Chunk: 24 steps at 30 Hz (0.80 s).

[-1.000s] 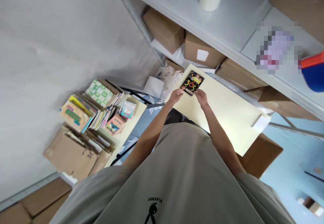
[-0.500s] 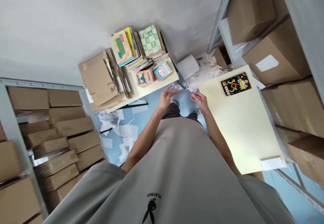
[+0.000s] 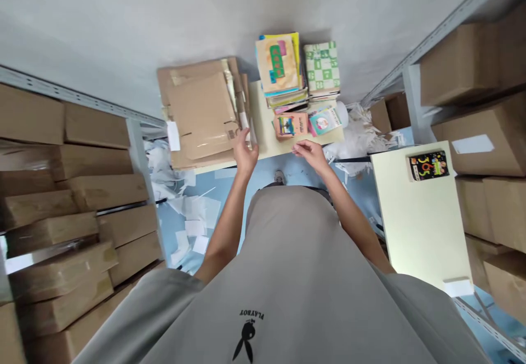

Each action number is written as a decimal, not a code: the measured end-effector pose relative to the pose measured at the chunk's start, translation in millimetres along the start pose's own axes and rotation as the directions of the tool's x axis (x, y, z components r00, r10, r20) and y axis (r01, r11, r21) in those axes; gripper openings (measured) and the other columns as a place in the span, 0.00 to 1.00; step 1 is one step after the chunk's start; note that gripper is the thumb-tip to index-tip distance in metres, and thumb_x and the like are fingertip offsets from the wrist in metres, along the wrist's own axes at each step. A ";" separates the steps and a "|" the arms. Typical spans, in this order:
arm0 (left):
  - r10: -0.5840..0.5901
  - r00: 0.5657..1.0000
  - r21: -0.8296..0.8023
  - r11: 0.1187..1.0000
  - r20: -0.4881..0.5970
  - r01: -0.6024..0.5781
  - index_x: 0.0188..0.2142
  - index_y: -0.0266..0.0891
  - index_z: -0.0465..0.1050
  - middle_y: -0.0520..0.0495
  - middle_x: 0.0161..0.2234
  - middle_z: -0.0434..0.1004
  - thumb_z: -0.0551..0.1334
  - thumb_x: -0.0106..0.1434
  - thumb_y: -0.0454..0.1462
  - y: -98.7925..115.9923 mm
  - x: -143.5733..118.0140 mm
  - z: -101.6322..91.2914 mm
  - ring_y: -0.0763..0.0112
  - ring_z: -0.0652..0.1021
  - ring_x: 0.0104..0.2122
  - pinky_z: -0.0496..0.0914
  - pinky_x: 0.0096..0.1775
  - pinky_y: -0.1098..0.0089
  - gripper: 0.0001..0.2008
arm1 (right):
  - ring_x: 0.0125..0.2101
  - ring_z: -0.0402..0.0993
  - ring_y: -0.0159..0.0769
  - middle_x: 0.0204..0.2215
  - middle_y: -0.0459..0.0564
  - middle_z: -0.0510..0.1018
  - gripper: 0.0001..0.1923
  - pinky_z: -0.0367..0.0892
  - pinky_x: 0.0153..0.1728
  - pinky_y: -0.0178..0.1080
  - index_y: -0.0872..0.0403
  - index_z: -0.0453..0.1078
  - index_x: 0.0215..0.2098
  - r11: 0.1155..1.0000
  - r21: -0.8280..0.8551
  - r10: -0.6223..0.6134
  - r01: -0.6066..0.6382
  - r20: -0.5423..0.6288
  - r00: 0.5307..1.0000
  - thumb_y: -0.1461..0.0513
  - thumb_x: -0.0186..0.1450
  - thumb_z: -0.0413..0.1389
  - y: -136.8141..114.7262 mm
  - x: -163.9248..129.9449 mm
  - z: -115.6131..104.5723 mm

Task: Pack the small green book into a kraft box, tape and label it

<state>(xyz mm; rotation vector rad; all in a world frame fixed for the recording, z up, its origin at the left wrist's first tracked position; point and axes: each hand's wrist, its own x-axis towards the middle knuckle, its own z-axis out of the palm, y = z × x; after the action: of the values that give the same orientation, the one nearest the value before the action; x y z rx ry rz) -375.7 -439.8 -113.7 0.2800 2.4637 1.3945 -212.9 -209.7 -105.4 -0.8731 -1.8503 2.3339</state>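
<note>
Take the cream table (image 3: 263,134) ahead of you as your landmark. Far to its left, metal shelving (image 3: 135,150) holds stacked brown cartons (image 3: 74,210). On the floor between that shelving and the table, white paper scraps (image 3: 189,216) lie scattered. On the left end of the table rests a pile of flattened cardboard mailers (image 3: 201,114). Your left hand (image 3: 245,153) sits at the right edge of that pile, fingers curled against the cardboard edges; whether it actually pinches one, you cannot tell. Just right of it, your right hand (image 3: 311,153) hovers at the near edge of the table, fingers loosely bent and holding nothing, right below a small pink book (image 3: 291,125) and a teal book (image 3: 324,121). Behind these, at the back of the table, stand two book stacks (image 3: 298,70). Further right of the table, a second cream table (image 3: 415,221) carries a black book marked 365 (image 3: 428,165) near its far end, well apart from both hands. Beyond it, more cartons (image 3: 472,134) fill the right shelving.
</note>
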 end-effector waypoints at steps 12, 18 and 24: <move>0.049 0.927 0.491 0.837 0.372 -0.242 0.81 0.31 0.71 0.30 0.86 0.61 0.63 0.70 0.29 -67.9 45.0 -129.1 0.42 0.59 0.88 0.52 0.87 0.40 0.40 | 0.44 0.91 0.48 0.43 0.52 0.93 0.38 0.90 0.56 0.55 0.48 0.85 0.42 0.995 -0.101 0.005 0.005 0.100 0.995 0.28 0.56 0.78 -11.4 40.6 112.5; 0.281 0.959 0.302 0.917 -0.031 -0.259 0.71 0.37 0.83 0.34 0.69 0.87 0.61 0.75 0.32 -40.7 53.7 -196.4 0.48 0.83 0.73 0.72 0.79 0.43 0.28 | 0.46 0.92 0.50 0.43 0.52 0.93 0.40 0.90 0.58 0.58 0.47 0.85 0.42 0.992 -0.114 -0.038 0.049 0.096 0.995 0.25 0.55 0.77 -28.6 52.5 132.8; 0.396 0.683 0.128 0.904 -0.614 -0.408 0.52 0.30 0.87 0.38 0.46 0.91 0.66 0.80 0.61 30.6 58.9 -262.4 0.54 0.89 0.51 0.84 0.62 0.53 0.33 | 0.58 0.90 0.53 0.55 0.55 0.93 0.39 0.86 0.65 0.57 0.46 0.86 0.53 0.960 -0.127 -0.242 0.248 0.062 0.968 0.26 0.64 0.73 -70.3 52.7 123.5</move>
<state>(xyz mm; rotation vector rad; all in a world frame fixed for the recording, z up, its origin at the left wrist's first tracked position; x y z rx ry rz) -521.4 -616.2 30.8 0.4321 3.0584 1.9564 -333.8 -279.6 -46.6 -0.5641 -2.0217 2.1192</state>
